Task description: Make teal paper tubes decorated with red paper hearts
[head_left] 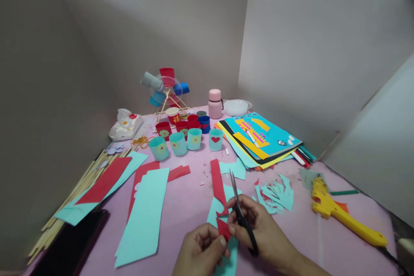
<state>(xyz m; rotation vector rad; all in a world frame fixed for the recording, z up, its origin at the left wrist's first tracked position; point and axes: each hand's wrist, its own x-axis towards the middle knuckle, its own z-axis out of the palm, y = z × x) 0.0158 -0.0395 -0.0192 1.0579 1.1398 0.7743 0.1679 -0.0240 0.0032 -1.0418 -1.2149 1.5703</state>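
My left hand (200, 250) is closed, pinching a small folded piece of red paper (222, 227) near the table's front edge. Black-handled scissors (237, 209) rest in my right hand (261, 222), blades pointing away from me. That hand's thumb and a fingertip also reach the red paper, so both hands meet at it. Just beyond lies a red paper strip (217, 177) with a curved cut edge; whether it joins the held piece is hard to see. Light blue paper (211, 211) lies beneath my hands. Curled blue scraps (278, 194) are to the right.
Decorated paper cups (215, 139) stand mid-table before a small wheel model (167, 88). Blue strips (144, 215), sticks (73, 185) and a phone (69, 246) lie left. A paper stack (265, 133) and yellow glue gun (343, 215) are right. A pink bottle (215, 105) stands behind.
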